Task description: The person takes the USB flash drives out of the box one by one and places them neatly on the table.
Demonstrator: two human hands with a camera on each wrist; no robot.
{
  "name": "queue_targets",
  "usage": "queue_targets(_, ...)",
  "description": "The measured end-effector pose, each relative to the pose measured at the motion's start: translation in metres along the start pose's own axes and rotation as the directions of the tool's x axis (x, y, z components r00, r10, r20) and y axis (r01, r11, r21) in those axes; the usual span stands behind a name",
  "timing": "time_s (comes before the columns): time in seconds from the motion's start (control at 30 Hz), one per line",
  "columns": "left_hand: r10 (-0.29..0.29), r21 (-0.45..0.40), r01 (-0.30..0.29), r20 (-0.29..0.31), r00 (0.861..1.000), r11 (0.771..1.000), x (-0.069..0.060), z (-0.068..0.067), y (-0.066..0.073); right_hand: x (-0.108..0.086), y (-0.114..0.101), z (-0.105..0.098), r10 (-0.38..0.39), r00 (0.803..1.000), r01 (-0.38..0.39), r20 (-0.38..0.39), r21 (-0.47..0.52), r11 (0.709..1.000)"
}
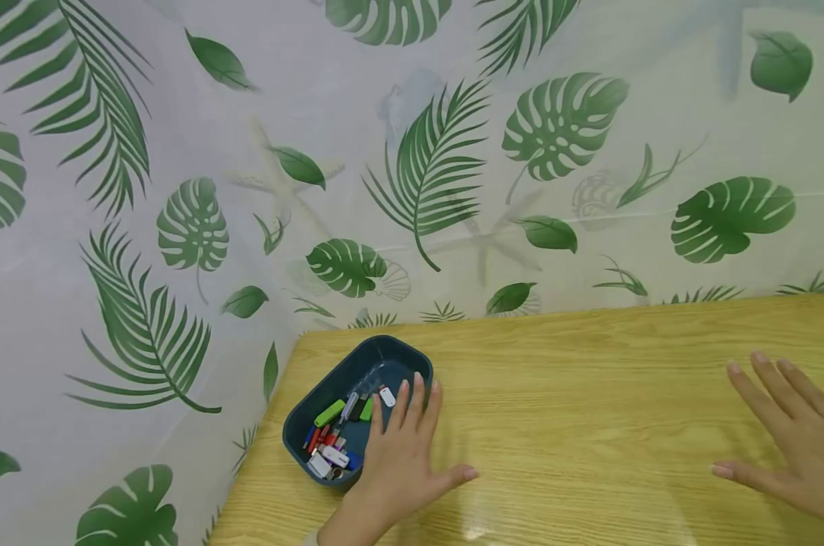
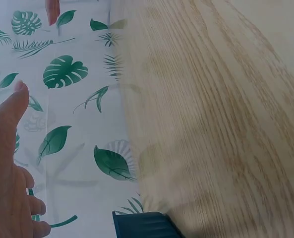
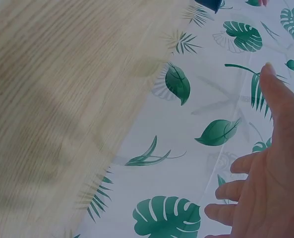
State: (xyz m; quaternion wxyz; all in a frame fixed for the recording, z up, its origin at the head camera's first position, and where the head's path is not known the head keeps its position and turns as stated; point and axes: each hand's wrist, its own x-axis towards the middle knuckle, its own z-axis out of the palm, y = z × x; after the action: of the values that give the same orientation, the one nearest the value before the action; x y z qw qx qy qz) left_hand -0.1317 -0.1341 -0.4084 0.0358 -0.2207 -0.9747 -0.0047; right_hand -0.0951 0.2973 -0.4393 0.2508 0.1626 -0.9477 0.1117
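Observation:
A dark blue plastic bin [image 1: 290,444] stands at the table's left side and holds several USB sticks in green, red, white, black and blue. One white stick with a red end [image 1: 387,396] lies apart from the main pile inside it. My left hand [image 1: 400,466], fingers spread and straight, hovers over the bin's right side and hides part of it. Far to the right, my right hand [image 1: 797,444] is held above the table with fingers spread, holding nothing. In the left wrist view only a corner of the bin [image 2: 147,225] shows.
The wood-grain table [image 1: 576,394] stretches to the right of the bin. Behind it and on the left hangs a white wall covering [image 1: 453,296] with green leaf prints, meeting the table's edges close to the bin.

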Motion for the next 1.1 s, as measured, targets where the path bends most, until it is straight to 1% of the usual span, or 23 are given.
queue_targets(0.1, -0.008, -0.007, 0.008, -0.008, 1.000, 1.000, 0.000, 0.000, -0.002, 0.003, 0.001, -0.001, 0.011, 1.000, -0.011, 0.028, -0.018, 1.000)
queue_targets(0.27, -0.026, -0.026, 0.025, -0.019, 0.999, 0.999, -0.005, 0.005, -0.007, 0.007, 0.000, 0.001, 0.033, 0.994, -0.024, 0.108, -0.085, 0.996)
queue_targets(0.37, -0.046, -0.021, 0.046, -0.024, 0.999, 0.999, -0.007, 0.006, -0.010, 0.013, -0.002, 0.001, 0.030, 0.983, -0.007, 0.182, -0.125, 0.992)
queue_targets(0.47, -0.070, -0.036, 0.070, -0.012, 0.997, 0.997, -0.009, 0.008, -0.012, 0.020, -0.006, 0.003, -0.007, 0.974, 0.039, 0.225, -0.137, 0.990)
queue_targets(0.6, -0.082, -0.062, 0.081, -0.005, 0.997, 0.995, -0.011, 0.009, -0.013, 0.027, -0.013, 0.007, -0.081, 0.973, 0.110, 0.216, -0.126, 0.986)
queue_targets(0.7, -0.091, -0.057, 0.090, -0.015, 0.996, 0.994, -0.012, 0.010, -0.016, 0.035, -0.021, 0.011, -0.130, 0.969, 0.156, 0.208, -0.114, 0.981)
queue_targets(0.87, -0.128, -0.087, 0.126, -0.024, 0.991, 0.988, -0.018, 0.012, -0.021, 0.050, -0.034, 0.018, -0.207, 0.959, 0.229, 0.191, -0.097, 0.969)
queue_targets(0.93, -0.141, -0.092, 0.138, -0.023, 0.990, 0.986, -0.021, 0.013, -0.024, 0.055, -0.040, 0.021, -0.229, 0.954, 0.248, 0.193, -0.085, 0.965)
queue_targets(1.03, -0.156, -0.093, 0.153, -0.027, 0.987, 0.984, -0.026, 0.015, -0.028, 0.063, -0.048, 0.024, -0.239, 0.947, 0.257, 0.216, -0.061, 0.965)
queue_targets(1.1, -0.168, -0.093, 0.165, -0.028, 0.985, 0.982, -0.030, 0.016, -0.031, 0.068, -0.054, 0.026, -0.240, 0.939, 0.257, 0.246, -0.037, 0.966)
